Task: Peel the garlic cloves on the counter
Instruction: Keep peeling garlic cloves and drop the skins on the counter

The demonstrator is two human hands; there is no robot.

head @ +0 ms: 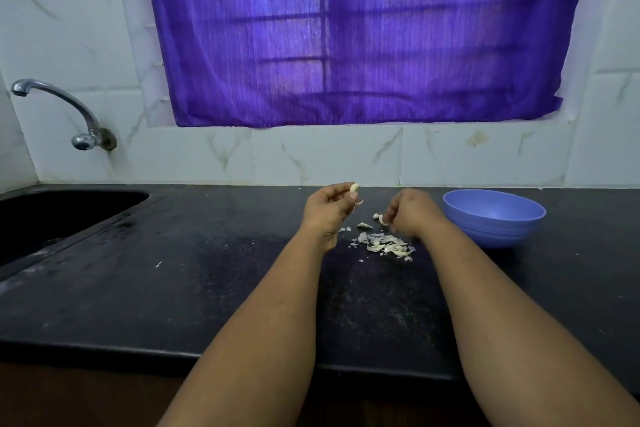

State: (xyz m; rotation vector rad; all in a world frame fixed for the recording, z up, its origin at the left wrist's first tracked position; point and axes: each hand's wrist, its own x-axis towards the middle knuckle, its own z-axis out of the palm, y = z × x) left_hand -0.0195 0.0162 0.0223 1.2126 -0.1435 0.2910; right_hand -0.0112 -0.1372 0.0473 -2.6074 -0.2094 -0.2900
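A person at a kitchen worktop holds up a small, pale cream garlic clove [354, 188], pinched at the fingertips of the left hand [327, 206], raised above the black stone counter [173, 270]; a thin strip of papery skin hangs from under the clove. The right hand [410, 211] is lowered just beside it, knuckles up and fingers curled down, their tips at a small whitish piece of garlic [378, 217] lying on the counter; whether they grip it cannot be told. Between the two wrists lies a loose heap of white, flaky garlic skins [386, 243], with a few stray flakes scattered to its left. A round light-blue plastic bowl [494, 217] stands on the counter just to the right of the right hand, near but apart from it. To the far left, a dark sunken sink [62, 215] is set into the worktop, and a curved chrome tap [59, 104] projects from the white marble-patterned wall tiles [329, 156] above it. A purple fabric curtain [353, 31] covers the barred window behind the counter.
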